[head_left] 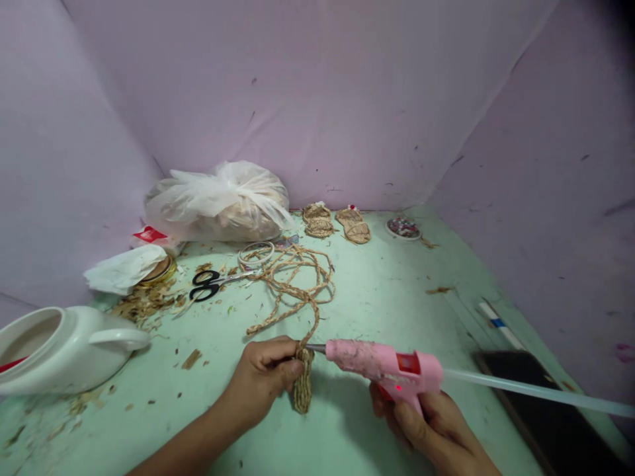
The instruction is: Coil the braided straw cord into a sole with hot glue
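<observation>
A small coiled piece of braided rope [303,387] is pinched between the thumb and fingers of my left hand [270,375]. From its top, a loose braided rope [297,291] runs up into a tangle on the table. My right hand [426,423] is wrapped round the handle of a pink glue gun [377,360], whose metal nozzle points left and meets the top of the coiled piece. A long clear glue stick [536,390] sticks out of the gun's back. A small red light shows on its side.
Black-handled scissors [206,285] and a white ring [256,253] lie left of the rope. Behind are a plastic bag [223,205], two small woven slippers [353,225] and a bead dish [403,228]. A white pitcher [74,350] lies left, a dark flat object [546,410] right.
</observation>
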The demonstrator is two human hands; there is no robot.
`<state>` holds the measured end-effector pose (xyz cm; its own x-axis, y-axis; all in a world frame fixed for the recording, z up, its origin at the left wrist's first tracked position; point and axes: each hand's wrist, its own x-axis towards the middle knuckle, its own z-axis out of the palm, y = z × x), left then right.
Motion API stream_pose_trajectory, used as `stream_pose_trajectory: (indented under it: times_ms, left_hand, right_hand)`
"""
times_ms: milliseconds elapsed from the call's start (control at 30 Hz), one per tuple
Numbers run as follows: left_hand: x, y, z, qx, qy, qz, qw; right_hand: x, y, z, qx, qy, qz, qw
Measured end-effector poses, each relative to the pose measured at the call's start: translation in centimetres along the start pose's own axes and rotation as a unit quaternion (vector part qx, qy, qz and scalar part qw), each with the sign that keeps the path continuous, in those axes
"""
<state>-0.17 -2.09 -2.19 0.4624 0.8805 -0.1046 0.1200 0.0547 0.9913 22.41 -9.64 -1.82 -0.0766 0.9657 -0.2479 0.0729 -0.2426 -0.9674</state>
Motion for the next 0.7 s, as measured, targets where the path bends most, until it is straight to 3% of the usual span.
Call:
stream_pose_trajectory:
  times_ms: [367,700]
  left_hand:
    - [-0.01,-0.30,-0.06,-0.031,0.018,-0.045,0.998]
    - [0.08,-0.14,-0.04,-0.070,0.030,-0.078,0.994]
  right_hand:
    - [-0.40,0.44,-0.23,-0.040,0.043,0.002,0.998]
    - [-0.39,0.21,-0.47,-0.060,0.040,0.003,0.997]
